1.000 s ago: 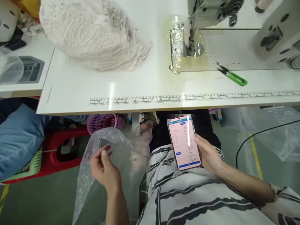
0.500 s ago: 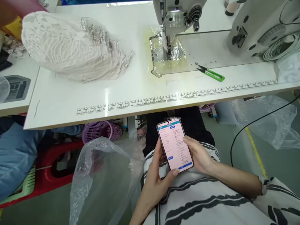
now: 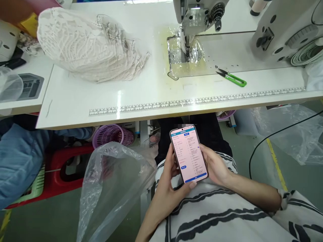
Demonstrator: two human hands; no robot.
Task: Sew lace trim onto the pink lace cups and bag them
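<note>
Both hands on phone (image 3: 188,154), held over lap just below bench (image 3: 156,97) edge. Left hand (image 3: 169,183) cradles phone from left and under, fingers wrapped on its edge, thumb at bottom edge of screen. Right hand (image 3: 215,167) grips right side, fingers closed round the back, thumb resting by the screen edge. Screen lit, pink list with blue buttons; text too small to read.

Step in hand looks like checking or confirming an entry on the phone, sewing paused. Next move likely calls for a thumb tap on the blue button at screen bottom, while the other hand keeps the phone steady.

Clear bag (image 3: 111,188) stands open just left of the knee, untouched. On bench: lace pile (image 3: 88,47) far left, snips (image 3: 233,78) right of the needle plate, sewing machine (image 3: 202,20) behind, all well apart from hands. Purple basket (image 3: 112,134) under bench.
</note>
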